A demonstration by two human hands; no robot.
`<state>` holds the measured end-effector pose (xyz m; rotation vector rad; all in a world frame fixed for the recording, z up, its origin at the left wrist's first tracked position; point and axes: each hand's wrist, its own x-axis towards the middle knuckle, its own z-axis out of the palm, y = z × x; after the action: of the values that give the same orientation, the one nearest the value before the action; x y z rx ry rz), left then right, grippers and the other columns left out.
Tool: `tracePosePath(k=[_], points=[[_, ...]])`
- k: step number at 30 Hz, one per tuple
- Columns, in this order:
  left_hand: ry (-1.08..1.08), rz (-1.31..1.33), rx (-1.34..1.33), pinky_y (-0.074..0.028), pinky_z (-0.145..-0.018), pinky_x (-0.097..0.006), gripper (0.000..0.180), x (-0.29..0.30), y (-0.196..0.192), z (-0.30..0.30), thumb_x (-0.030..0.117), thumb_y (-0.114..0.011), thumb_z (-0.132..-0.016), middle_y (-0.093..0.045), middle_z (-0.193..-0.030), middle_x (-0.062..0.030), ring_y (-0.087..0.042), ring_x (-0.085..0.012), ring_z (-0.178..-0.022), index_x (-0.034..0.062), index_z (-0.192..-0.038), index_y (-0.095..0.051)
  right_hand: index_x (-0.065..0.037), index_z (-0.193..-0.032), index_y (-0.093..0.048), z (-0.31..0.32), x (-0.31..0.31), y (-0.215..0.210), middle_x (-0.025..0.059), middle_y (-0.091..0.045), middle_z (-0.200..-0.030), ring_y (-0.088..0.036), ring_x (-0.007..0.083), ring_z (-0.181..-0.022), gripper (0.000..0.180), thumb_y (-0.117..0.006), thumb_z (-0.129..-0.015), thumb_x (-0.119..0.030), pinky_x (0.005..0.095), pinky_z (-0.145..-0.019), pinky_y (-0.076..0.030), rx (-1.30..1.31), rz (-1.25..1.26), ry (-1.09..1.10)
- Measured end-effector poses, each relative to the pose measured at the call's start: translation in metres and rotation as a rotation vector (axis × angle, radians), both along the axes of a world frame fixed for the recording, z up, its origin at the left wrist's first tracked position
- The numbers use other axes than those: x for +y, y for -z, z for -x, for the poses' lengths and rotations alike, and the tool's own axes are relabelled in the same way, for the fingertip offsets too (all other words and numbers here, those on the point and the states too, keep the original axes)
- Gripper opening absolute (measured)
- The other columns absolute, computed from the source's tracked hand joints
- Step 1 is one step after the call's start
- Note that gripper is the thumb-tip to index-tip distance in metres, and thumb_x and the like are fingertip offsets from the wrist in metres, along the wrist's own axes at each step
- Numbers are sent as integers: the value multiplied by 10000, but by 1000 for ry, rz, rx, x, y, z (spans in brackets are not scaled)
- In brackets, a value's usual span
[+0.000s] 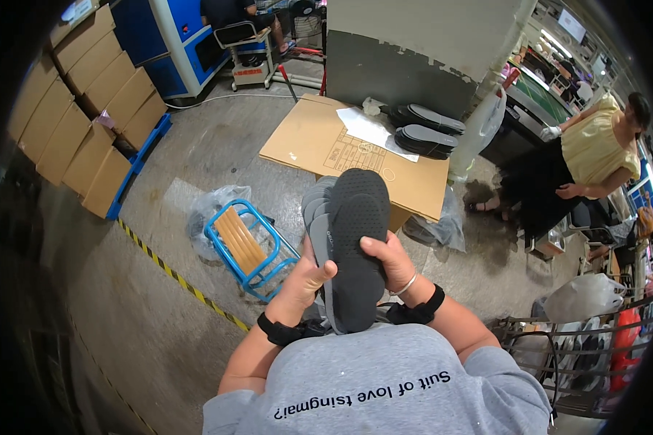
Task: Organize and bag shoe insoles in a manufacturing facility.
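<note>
The left hand [308, 275] is closed around the lower left edge of a stack of dark grey insoles [352, 246], thumb laid on the front. The right hand [392, 261] pinches the right edge, thumb on the top insole. The stack stands upright between both hands, close to the chest. These insoles look light, thin and bendable, so they probably slide apart; holding both long edges seems safest. Beyond the hands lies a flat cardboard box [319, 141] with more insoles [424, 130]; left of the hands stands a blue stool [247, 246].

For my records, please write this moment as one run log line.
left hand: holds stack of dark insoles | right hand: thumb on top insole | stack: upright near chest | behind: cardboard box with more insoles
</note>
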<state>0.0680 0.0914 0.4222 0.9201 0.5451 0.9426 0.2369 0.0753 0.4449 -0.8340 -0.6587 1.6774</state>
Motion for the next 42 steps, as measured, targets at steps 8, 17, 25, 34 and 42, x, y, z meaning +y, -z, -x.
tracePosePath(k=[8,17,25,34,42], points=[[26,241,74,-253,-980,-327,696,-11,3,-6,183,-630,-777,-356,-1246,-82,-334,-202,-1167,65,-1320,-210,22,-1052,-518,-14,-10,15,119,-595,-953,-596,186,-835,347,-553,-794,-208,295,-734,-499,356,154,-45],[-201,248,157,-325,-923,-319,621,-4,10,-12,172,-626,-772,-413,-1179,-91,-410,-189,-1086,30,-1260,-268,2,-1158,-414,-27,-8,0,101,-536,-1021,-530,146,-898,429,-563,-778,-131,278,-811,-431,-171,-24,150],[-275,124,166,-389,-885,-288,732,-2,12,-35,113,-642,-769,-421,-1156,-120,-457,-180,-1043,13,-1289,-137,54,-1061,-399,-17,-2,-18,243,-475,-930,-506,387,-863,413,-553,-745,-163,390,-781,-418,-1192,-587,161],[-263,158,206,-405,-860,-313,709,-4,13,-26,137,-648,-759,-450,-1136,-118,-472,-189,-1017,-11,-1274,-184,28,-1020,-482,-22,-2,-23,216,-530,-902,-522,367,-847,334,-554,-758,-166,384,-755,-424,-1075,-493,104],[132,327,-68,-457,-833,-293,534,-6,-41,-8,206,-559,-824,-495,-1120,-143,-515,-178,-1017,18,-1271,-333,-159,-963,-630,-37,-15,-58,-26,-603,-1031,-547,165,-799,349,-595,-628,-63,243,-656,-475,-1517,-1438,176]])
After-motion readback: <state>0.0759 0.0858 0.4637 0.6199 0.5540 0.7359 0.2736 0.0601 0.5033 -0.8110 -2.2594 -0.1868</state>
